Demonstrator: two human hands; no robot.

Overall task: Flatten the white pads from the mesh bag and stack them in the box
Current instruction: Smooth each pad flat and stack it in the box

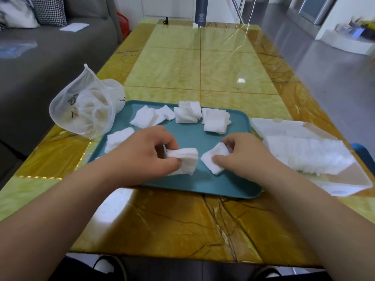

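Note:
My left hand (146,153) grips a small stack of white pads (185,160) just above the teal tray (223,185). My right hand (241,153) pinches a single white pad (214,160) lying on the tray, thumb on its near edge and fingers at its far corner. Several more white pads lie in loose piles along the tray's far side (216,120) and at its left (118,137). The white mesh bag (85,106), with pads still inside, stands at the tray's left far corner. The clear box (345,179) on the right holds a long row of stacked pads (308,157).
The box's lid (284,128) lies open behind it. A dark bottle (201,10) stands at the table's far end. A grey sofa (50,57) runs along the left side. The glossy yellow table (182,220) extends toward me, its front edge near my knees.

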